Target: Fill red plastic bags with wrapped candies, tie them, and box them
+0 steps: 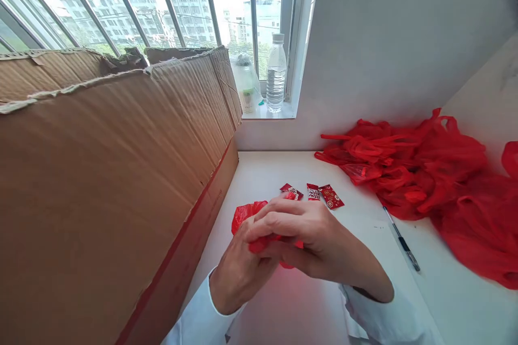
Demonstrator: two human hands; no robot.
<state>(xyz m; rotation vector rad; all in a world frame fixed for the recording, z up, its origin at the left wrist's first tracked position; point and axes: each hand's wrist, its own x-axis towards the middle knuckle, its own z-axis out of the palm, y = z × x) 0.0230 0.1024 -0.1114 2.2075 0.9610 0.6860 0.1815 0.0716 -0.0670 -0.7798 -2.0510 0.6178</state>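
1. We locate the torn-edged corrugated cardboard box (pixel 121 172) along the left side, its long side running away from us toward the barred window (pixel 182 11).
2. We find the white tabletop (pixel 263 167) to its right, with a loose heap of red plastic bags (pixel 404 161) at the far right against the wall.
3. We see the left hand (pixel 238 264) low over the tabletop, its fingers curled around a crumpled red plastic bag (pixel 246 214), though partly covered.
4. We see the right hand (pixel 301 226) laid across it, fingers side by side and pressed with the thumb onto the same bag.
5. We note that the bag's bunched end points left and away from us; most is covered, so we cannot fix its long axis.
6. We observe an upright water bottle (pixel 275 78) on the windowsill.
7. We find a pen (pixel 402 241) beside the heap, slanting from far left to near right.
8. We count three red packets (pixel 332 197) just beyond the hands.
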